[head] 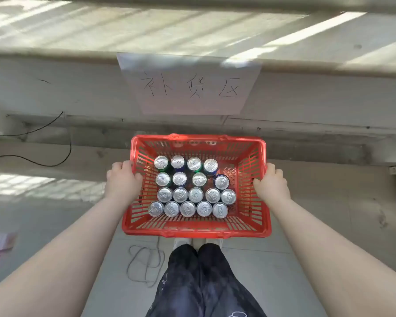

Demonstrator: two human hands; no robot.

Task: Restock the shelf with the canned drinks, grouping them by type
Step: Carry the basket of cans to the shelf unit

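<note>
Left grip point(121, 179): wrapped round red basket point(196, 233) left rim.
Right grip point(271, 181): wrapped round its right rim, so your load sits level.
Drink cans point(195, 194): upright in basket, types mixed; prob. none shelved yet.

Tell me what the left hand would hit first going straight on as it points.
The left wall of the red basket: the left hand already grips its rim. Past it, probably the back-row cans, though depth is unclear.

Basket point(192, 233) rt side free (cans point(195, 194) left-packed)

Red slatted basket point(245, 232), silver-topped cans point(188, 208), dark patterned trousers point(199, 282).
</note>
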